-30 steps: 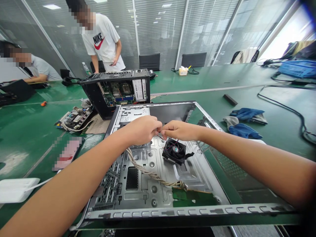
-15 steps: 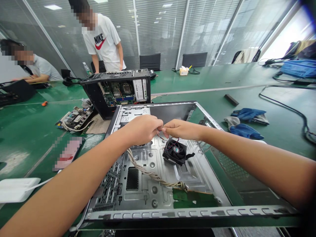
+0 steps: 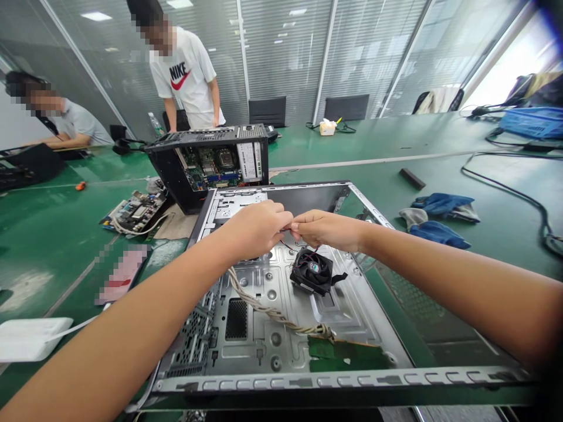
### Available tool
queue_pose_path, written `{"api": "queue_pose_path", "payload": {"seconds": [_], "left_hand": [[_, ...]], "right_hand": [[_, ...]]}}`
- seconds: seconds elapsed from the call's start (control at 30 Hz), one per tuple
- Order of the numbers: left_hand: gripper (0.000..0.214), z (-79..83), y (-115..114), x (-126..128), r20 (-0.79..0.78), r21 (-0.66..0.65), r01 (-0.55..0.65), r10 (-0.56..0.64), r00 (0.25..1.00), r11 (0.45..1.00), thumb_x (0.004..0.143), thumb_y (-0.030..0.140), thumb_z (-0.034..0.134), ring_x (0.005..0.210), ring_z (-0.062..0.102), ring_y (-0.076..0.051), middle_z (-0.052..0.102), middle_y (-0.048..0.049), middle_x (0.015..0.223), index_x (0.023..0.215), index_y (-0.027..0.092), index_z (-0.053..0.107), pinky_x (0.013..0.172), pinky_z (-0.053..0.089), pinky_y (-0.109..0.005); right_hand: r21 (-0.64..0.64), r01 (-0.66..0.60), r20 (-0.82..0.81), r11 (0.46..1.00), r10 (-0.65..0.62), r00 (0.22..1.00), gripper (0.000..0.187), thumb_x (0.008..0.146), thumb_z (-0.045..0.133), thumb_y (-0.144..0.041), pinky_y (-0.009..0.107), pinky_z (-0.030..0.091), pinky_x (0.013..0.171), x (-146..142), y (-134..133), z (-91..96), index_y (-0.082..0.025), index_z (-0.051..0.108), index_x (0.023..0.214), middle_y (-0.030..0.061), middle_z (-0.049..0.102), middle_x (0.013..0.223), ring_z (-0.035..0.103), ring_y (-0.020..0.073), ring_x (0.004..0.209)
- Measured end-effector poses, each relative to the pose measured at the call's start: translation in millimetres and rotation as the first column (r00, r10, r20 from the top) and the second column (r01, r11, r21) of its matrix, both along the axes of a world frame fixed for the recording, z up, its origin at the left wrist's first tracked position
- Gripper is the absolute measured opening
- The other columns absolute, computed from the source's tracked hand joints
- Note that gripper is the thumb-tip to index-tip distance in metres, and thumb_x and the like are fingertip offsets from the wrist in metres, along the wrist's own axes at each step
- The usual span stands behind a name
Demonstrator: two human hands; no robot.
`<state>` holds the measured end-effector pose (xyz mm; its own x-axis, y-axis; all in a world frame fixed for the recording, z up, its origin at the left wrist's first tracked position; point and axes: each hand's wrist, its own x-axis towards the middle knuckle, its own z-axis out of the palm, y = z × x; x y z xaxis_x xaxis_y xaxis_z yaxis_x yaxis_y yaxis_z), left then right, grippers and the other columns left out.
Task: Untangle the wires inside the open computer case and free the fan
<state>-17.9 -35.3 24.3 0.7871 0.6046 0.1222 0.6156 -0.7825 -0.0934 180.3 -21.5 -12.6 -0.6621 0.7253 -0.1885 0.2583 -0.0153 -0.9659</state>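
Above the open computer case point(image 3: 259, 382), my left hand point(image 3: 263, 230) and my right hand point(image 3: 329, 228) meet fingertip to fingertip. Both are closed in a pinch on a thin dark and red fan cable point(image 3: 287, 244); its end is hidden by the fingers. The cable leads down to a black cooling fan point(image 3: 313, 271) with a round label, lying tilted on the case's metal floor. A twisted bundle of beige wires point(image 3: 264, 306) crosses the case floor below my left hand. Near the front rim lies a green board-like piece point(image 3: 343, 354).
Behind the case stands a second computer tower point(image 3: 167, 176) with its motherboard showing. Left are a loose circuit board point(image 3: 136, 211), a phone point(image 3: 125, 272) and a white box point(image 3: 33, 339). Blue-grey gloves point(image 3: 444, 233) and a black cable point(image 3: 505, 181) lie right. Two people are across the table.
My hands have shifted very slightly, and a bit more of the cable shows between the fingertips. The fan and the case stay in place.
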Motion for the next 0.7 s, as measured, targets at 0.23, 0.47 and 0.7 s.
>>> {"api": "queue_pose_path", "payload": {"seconds": [0.23,0.47,0.7], "left_hand": [[0.009,0.6,-1.6,4.2,-0.017,0.174,0.024,-0.021,1.0,0.985,0.085,0.02,0.05,0.082,0.049,-0.02,0.06,-0.0062,0.084,0.087,0.017,0.059,0.073,0.037,-0.033],[0.015,1.4,-5.2,6.4,-0.006,0.202,0.026,-0.026,1.0,0.979,0.088,0.02,0.046,0.074,0.051,-0.018,0.061,-0.0041,0.075,0.081,0.018,0.06,0.067,0.035,-0.033],[0.012,0.2,-4.8,7.6,-0.002,0.149,-0.026,0.027,1.0,0.989,0.085,0.021,0.052,0.075,0.055,-0.018,0.066,-0.0025,0.076,0.084,0.019,0.064,0.068,0.035,-0.032]], "right_hand": [[-0.069,-0.008,-0.067,0.998,0.004,0.998,0.026,0.089,0.052,-0.035,0.025,0.02,0.048,-0.1,-1.5,1.2,-0.018,0.053,0.069,-0.01,0.028,0.044,0.02,0.0072,0.044],[-0.079,-0.03,-0.042,0.996,0.027,0.999,0.025,0.089,0.052,-0.034,0.025,0.019,0.048,1.5,1.0,-0.1,-0.017,0.053,0.07,-0.0097,0.029,0.046,0.02,0.0069,0.045],[-0.018,-0.048,0.001,0.999,0.048,0.999,0.028,0.09,0.05,-0.037,0.025,0.022,0.049,1.9,0.3,1.0,-0.017,0.055,0.072,-0.0098,0.028,0.045,0.021,0.0074,0.045]]}}
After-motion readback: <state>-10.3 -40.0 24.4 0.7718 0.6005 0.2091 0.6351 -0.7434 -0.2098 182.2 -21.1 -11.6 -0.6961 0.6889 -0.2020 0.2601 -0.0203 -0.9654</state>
